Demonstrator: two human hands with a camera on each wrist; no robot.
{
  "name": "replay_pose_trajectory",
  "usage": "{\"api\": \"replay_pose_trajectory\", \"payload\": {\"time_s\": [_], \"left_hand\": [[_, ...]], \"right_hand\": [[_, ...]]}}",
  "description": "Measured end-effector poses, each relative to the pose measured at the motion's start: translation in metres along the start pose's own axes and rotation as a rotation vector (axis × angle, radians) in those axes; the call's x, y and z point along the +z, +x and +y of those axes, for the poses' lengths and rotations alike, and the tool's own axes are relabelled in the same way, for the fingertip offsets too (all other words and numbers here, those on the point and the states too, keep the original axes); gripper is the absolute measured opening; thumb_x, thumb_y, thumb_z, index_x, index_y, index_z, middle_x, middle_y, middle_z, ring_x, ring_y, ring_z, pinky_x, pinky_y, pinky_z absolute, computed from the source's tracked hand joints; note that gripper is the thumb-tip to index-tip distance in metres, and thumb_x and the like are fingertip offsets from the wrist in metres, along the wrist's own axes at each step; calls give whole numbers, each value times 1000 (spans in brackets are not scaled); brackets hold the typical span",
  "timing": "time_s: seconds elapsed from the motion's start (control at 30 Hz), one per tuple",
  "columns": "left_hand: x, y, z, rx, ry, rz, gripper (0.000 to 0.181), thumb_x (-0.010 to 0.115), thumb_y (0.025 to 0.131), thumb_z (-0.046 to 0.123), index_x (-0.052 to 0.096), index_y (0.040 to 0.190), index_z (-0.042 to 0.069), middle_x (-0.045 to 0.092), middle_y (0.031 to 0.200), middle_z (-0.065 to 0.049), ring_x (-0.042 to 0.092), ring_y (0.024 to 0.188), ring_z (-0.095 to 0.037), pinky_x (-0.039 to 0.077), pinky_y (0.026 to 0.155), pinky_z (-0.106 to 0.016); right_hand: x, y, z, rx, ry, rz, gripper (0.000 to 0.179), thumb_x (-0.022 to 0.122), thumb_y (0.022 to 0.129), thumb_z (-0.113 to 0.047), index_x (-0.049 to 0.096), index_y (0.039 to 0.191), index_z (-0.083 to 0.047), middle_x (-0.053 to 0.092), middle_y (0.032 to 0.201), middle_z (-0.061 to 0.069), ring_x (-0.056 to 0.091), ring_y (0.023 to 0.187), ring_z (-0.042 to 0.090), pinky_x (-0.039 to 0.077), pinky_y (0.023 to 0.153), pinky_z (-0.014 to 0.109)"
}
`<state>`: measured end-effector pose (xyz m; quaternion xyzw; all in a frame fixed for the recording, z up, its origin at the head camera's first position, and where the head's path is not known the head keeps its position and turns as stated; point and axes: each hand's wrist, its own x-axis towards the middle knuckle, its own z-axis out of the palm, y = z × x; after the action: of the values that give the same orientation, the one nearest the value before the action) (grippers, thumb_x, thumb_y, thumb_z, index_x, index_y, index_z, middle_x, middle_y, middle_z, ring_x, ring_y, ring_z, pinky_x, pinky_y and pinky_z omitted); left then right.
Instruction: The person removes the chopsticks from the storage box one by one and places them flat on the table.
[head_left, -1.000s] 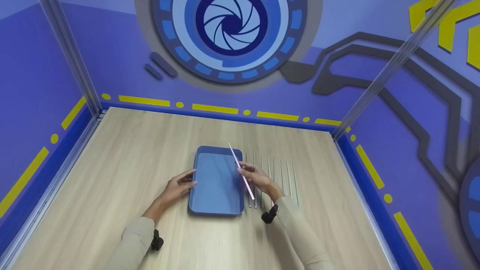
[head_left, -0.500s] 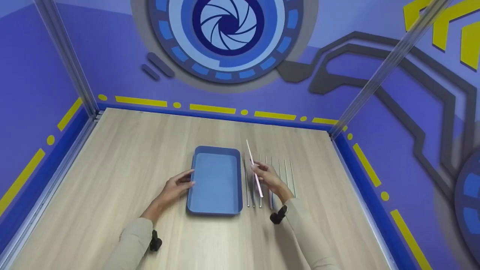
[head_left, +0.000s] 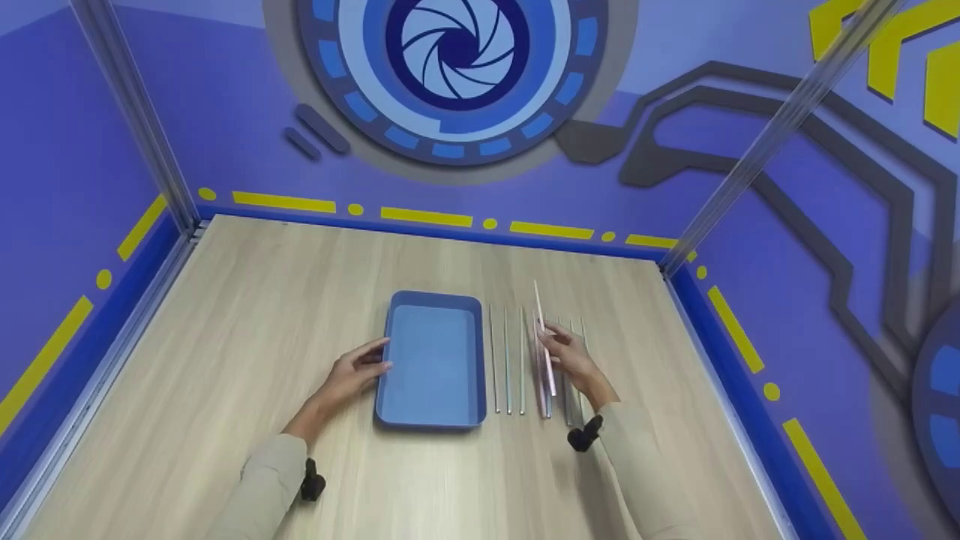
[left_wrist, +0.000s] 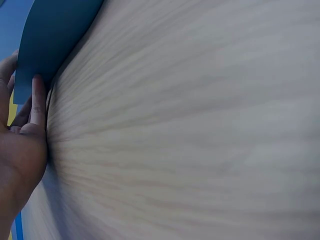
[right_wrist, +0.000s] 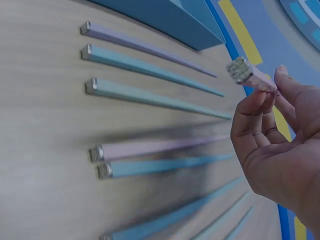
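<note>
My left hand holds the left wall of a blue rectangular tray, thumb over the rim and a finger along the outside in the left wrist view. Nothing lies inside the tray. A pink chopstick is pinched between the thumb and fingers of my right hand, raised above the table. Its thick square end points toward the right wrist camera. Below it lie a pink chopstick and a blue chopstick side by side; the held one partly covers them in the head view.
Between the tray and that pair, a lilac chopstick and two greenish-blue ones lie spaced apart on the wooden table. More chopsticks lie beyond, partly behind my right hand. Blue printed walls and metal posts enclose the table.
My right hand has carried the pink chopstick rightward, from over the tray's right edge to above the chopsticks on the table, turning it more upright. My left hand stays at the tray.
</note>
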<state>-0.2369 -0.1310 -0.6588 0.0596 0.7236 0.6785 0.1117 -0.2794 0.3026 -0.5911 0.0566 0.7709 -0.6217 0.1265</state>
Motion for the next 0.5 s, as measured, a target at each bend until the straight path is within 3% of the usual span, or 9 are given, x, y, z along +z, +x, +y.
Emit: {"api": "replay_pose_trajectory", "payload": {"time_s": [0.23, 0.33, 0.5], "left_hand": [[-2, -1, -1, 22, -10, 1, 59, 69, 99, 18, 47, 153, 8, 54, 140, -26, 58, 120, -24, 55, 96, -26], [-2, -1, -1, 28, -23, 3, 59, 69, 99, 16, 47, 153, 7, 54, 140, -27, 59, 118, -23, 55, 95, -24], [1, 0, 0, 26, -32, 11, 58, 70, 98, 16, 49, 151, 7, 55, 140, -27, 59, 116, -20, 55, 93, -22]], "right_hand": [[-24, -4, 2, 9, -38, 48, 59, 59, 105, -30, 40, 156, -9, 53, 140, 22, 57, 110, 25, 52, 84, 31], [-34, -8, 0, 21, -34, 55, 59, 58, 106, -27, 38, 157, -7, 54, 137, 22, 59, 104, 21, 54, 87, 36], [-54, -16, 10, 24, -79, 104, 59, 57, 106, -28, 38, 157, -8, 54, 136, 25, 61, 100, 20, 57, 83, 31]]}}
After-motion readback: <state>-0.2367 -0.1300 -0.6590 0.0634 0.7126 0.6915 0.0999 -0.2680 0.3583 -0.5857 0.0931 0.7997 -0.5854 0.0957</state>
